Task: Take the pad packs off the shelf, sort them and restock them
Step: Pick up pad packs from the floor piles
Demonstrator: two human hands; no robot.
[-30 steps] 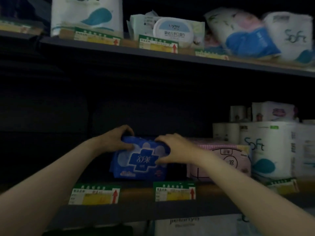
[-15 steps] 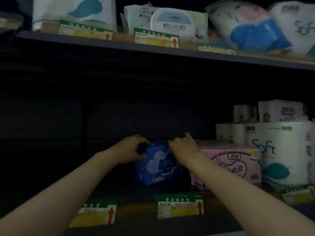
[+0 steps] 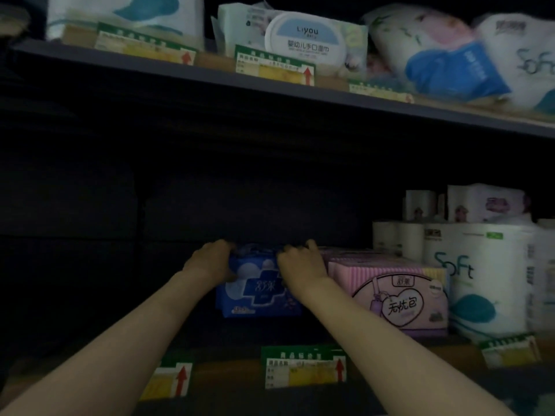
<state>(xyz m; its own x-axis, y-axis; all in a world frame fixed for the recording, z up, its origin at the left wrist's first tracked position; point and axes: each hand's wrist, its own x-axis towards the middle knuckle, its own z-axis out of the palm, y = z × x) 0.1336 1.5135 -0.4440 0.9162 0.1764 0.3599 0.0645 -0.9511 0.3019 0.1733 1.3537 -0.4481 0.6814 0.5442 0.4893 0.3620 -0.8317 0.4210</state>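
Note:
A blue pad pack [image 3: 255, 291] stands upright deep on the dark middle shelf [image 3: 240, 334]. My left hand [image 3: 210, 262] grips its upper left corner, and my right hand [image 3: 301, 265] grips its upper right corner. Both arms reach far into the shelf. Right beside the blue pack, touching or nearly touching it, stands a pink pad pack [image 3: 390, 292] with a heart on its front. More pink packs seem to lie behind it, too dim to tell apart.
White tissue roll packs [image 3: 480, 271] fill the right of this shelf. The upper shelf [image 3: 270, 85] holds a wet wipes pack [image 3: 303, 37] and soft tissue bags [image 3: 444, 52]. Green price tags [image 3: 303, 367] line the shelf edges. The shelf's left part is dark.
Both hands have pushed the blue pack deeper into the shelf and to the right, up against the pink pack. The view has moved closer.

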